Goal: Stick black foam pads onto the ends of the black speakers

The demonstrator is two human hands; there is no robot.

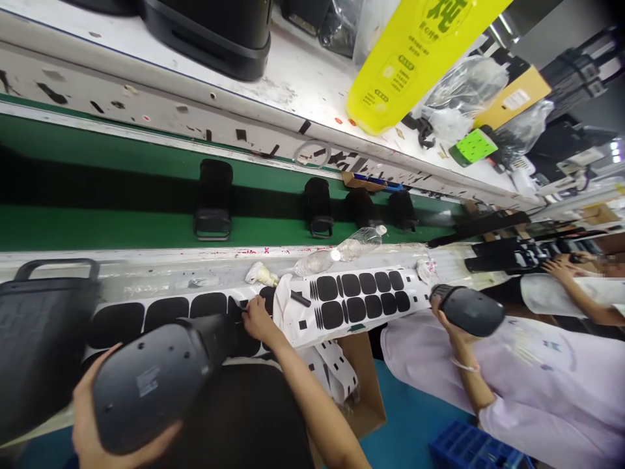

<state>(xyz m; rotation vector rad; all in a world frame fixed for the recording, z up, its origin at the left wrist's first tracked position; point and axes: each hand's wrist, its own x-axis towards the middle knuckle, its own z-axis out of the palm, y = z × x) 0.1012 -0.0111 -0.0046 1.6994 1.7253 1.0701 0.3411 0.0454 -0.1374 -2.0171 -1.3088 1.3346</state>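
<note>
My left hand [88, 413] is wrapped round a dark grey plastic housing [151, 387], its flat base with a small label and screw holes turned up towards me. My right hand [261, 320] pinches the edge of a black pad [237, 305] on a white backing sheet. Part of that pad looks lifted. Rows of rounded black pads [166, 316] lie on the sheet to the left. Just right of my right hand, a second white sheet [303, 339] carries more pads, with a black marker-like stick [300, 298] on it.
Black speaker-like units [215, 195] stand on the green conveyor [268, 208]. Two clear plastic bottles [361, 242] lie at its edge. A large black unit with a handle [41, 339] is at left. At right, a co-worker's hand holds another housing [471, 311]. A cardboard box [368, 384] stands below.
</note>
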